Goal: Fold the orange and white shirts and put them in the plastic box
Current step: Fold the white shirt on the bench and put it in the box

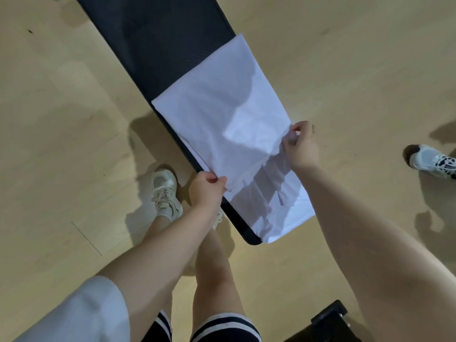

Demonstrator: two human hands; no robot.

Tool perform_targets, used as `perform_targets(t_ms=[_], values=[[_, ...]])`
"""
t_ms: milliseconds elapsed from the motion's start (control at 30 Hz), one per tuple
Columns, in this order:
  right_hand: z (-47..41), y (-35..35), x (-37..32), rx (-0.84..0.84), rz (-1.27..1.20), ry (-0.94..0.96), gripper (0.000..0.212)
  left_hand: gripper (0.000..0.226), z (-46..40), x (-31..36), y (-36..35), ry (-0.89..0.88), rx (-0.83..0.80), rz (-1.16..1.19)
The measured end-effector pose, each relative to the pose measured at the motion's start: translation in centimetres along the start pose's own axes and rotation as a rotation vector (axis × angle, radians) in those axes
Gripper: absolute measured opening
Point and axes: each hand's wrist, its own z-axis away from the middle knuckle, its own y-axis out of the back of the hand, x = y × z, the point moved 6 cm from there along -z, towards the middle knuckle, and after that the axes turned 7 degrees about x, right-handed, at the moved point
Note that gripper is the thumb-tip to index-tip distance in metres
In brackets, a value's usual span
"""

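The white shirt point(222, 114) lies lengthwise on the near end of the dark bench point(148, 33), part folded, its near end creased and reaching the bench's corner. The left hand point(206, 191) pinches the shirt's edge on the left side of the bench, its grip pressed together on the cloth. The right hand point(299, 145) pinches a bunched fold at the shirt's right edge. Below, a pale shoe point(164, 191) stands on the wooden floor point(49, 119); another shoe point(431, 161) shows far right.
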Motion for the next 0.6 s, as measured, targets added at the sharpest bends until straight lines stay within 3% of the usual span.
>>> perform_targets(t_ms=[100, 233, 267, 367, 500, 600], values=[[2.2, 0.0, -2.0, 0.099, 0.179, 0.306, 0.038, 0.029, 0.3, 1.2, 0.5, -0.2, 0.055, -0.258], [7.6, -3.8, -3.3, -0.217, 0.361, 0.674, 0.051, 0.038, 2.4, 3.7, -0.4, -0.774, -0.018, -0.737], [8.2, -4.5, -2.6, -0.278, 0.423, 0.656, 0.054, 0.038, 2.3, 3.5, -0.9, -0.82, -0.079, -0.869], [7.9, -3.3, -0.5, -0.253, 0.484, 0.413, 0.056, 0.028, 1.4, 2.5, -1.0, -0.753, -0.19, -1.105], [8.1, 1.1, 0.7, -0.227, 0.364, 0.193, 0.043, 0.016, 2.7, 3.1, 0.1, -0.693, -0.207, -0.965], [8.9, 4.2, 1.7, -0.266, 0.346, 0.09, 0.04, 0.019, 4.2, 2.4, 0.5, -0.57, -0.308, -0.905]])
